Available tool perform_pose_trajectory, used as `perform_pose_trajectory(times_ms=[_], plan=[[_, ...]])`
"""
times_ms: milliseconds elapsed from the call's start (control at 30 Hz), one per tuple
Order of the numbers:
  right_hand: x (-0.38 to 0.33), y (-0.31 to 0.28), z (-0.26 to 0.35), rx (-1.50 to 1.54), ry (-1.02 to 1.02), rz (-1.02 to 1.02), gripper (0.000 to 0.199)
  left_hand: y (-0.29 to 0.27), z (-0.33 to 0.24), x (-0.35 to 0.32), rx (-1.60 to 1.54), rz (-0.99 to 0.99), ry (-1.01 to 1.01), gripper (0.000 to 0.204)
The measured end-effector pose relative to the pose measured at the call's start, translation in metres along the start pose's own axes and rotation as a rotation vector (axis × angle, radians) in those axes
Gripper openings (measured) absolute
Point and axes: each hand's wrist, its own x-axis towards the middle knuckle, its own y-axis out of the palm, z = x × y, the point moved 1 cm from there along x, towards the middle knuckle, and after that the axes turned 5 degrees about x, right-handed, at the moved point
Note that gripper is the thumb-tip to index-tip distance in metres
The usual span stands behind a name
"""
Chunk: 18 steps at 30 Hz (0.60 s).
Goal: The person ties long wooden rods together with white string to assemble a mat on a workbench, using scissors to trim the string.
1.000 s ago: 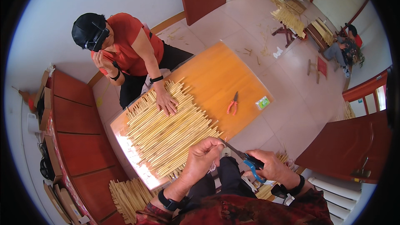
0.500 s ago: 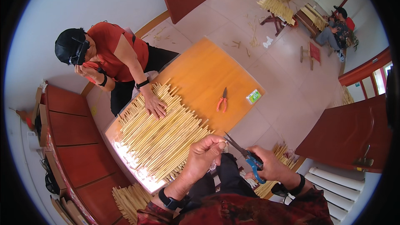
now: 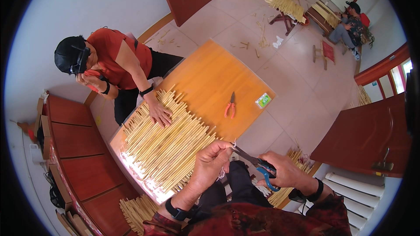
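Observation:
My left hand (image 3: 210, 164) is closed in a pinch on a thin white string (image 3: 235, 142), whose short end sticks up past the fingertips. In my right hand (image 3: 284, 172) is a pair of scissors (image 3: 267, 179) with blue handles and dark blades. The blades point left and their tips meet the string right at my left fingertips; they look nearly closed. To the left of my hands lies a mat of pale yellow reed stalks (image 3: 168, 146) on the wooden table. More white string hangs below my left hand.
Red-handled pliers (image 3: 230, 105) and a small green-and-white box (image 3: 263, 100) lie on the table (image 3: 205, 74). Across from me, a person in red (image 3: 118, 57) rests a hand on the mat. Loose stalks (image 3: 138, 212) stand at lower left. Another person (image 3: 350, 24) sits far right.
The scissor blades have closed together and shifted slightly left onto the string at my left fingertips. The string end now shows above the blades. The whole view has shifted slightly.

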Motion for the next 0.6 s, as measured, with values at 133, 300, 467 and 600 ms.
perform_pose_trajectory(times_ms=[133, 300, 467, 600], plan=[[0.0017, -0.0031, 0.0052, -0.020, -0.020, 0.005, 0.059, -0.0004, -0.0023, -0.0007, -0.013, 0.023, 0.006, 0.010], [0.0034, -0.0034, 0.0017, -0.007, -0.050, 0.027, 0.056, -0.0034, -0.0016, 0.0009, 0.023, 0.022, -0.021, 0.010], [0.0020, -0.0020, 0.0009, 0.051, -0.054, 0.010, 0.055, -0.0043, -0.0003, 0.0013, 0.011, 0.007, -0.053, 0.008], [0.0021, 0.0016, -0.0018, 0.049, -0.121, -0.008, 0.052, -0.0067, 0.0032, 0.0033, 0.008, 0.050, -0.048, 0.008]])
